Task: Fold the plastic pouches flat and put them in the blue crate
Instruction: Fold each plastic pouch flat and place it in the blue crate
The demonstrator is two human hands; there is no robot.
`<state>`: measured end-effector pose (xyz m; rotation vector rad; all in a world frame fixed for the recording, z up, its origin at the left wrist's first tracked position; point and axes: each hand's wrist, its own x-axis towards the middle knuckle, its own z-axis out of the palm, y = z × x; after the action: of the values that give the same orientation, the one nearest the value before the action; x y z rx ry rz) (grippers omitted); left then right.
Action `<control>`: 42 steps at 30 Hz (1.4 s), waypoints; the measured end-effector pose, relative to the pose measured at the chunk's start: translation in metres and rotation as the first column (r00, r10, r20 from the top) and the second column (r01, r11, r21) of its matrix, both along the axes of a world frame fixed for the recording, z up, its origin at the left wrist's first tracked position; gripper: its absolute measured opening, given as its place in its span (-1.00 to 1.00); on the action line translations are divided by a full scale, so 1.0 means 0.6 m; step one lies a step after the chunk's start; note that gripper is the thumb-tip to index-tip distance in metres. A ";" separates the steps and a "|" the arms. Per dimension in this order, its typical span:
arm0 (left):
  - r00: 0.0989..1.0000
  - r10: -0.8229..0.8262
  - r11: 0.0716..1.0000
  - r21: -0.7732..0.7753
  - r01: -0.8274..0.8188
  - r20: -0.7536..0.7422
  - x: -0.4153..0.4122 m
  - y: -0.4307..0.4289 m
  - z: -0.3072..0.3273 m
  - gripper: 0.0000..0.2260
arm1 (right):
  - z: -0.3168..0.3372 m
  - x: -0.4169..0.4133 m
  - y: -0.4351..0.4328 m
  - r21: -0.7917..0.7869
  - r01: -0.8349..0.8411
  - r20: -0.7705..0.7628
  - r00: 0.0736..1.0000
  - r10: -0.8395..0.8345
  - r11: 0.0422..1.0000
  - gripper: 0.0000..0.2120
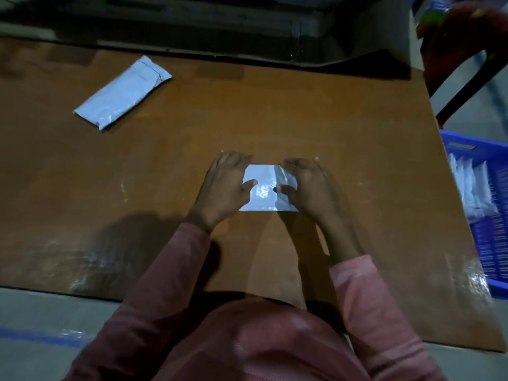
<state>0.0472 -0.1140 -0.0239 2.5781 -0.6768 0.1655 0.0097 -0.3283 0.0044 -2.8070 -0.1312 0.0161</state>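
Observation:
A folded white plastic pouch [265, 188] lies flat on the brown board [330, 133] in the middle. My left hand [224, 185] presses palm-down on its left end, and my right hand [309, 188] presses on its right end; both thumbs rest on the pouch. A second pouch [123, 92], longer and folded into a strip, lies at the far left of the board, apart from my hands. The blue crate [492, 215] stands off the board's right edge, with several folded white pouches [472, 188] inside.
A red plastic chair [461, 50] stands at the back right. Dark shelving or boxes [192, 23] run along the board's far edge. Grey floor with a blue line [41, 338] shows at the near left.

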 end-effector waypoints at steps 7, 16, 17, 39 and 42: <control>0.983 -0.077 0.996 -0.036 0.084 0.169 -0.127 -0.019 -0.045 -0.51 | -0.044 -0.108 0.043 0.148 0.126 0.318 0.933 -0.167 0.981 -0.81; 0.994 -0.107 0.970 0.224 0.100 0.021 -0.133 -0.069 -0.053 -0.54 | -0.057 -0.125 0.037 0.030 0.195 0.071 0.978 -0.197 0.980 -0.57; 0.994 -0.106 0.965 0.242 0.104 -0.002 -0.132 -0.072 -0.050 -0.51 | -0.050 -0.118 0.035 0.012 0.182 0.055 0.982 -0.182 0.983 -0.59; 0.988 -0.084 0.953 0.279 0.117 -0.128 -0.126 -0.069 -0.016 -0.42 | -0.012 -0.020 0.039 -0.247 0.086 -0.023 0.995 -0.094 0.965 -0.58; 0.989 -0.086 0.956 0.268 0.115 -0.119 -0.130 -0.066 -0.014 -0.43 | 0.002 -0.004 0.024 -0.179 0.183 -0.016 0.982 -0.189 0.967 -0.64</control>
<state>-0.0310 -0.1536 -0.0320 2.7818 -0.8404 -0.1066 0.0075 -0.3140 0.0059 -2.9821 0.1499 0.0312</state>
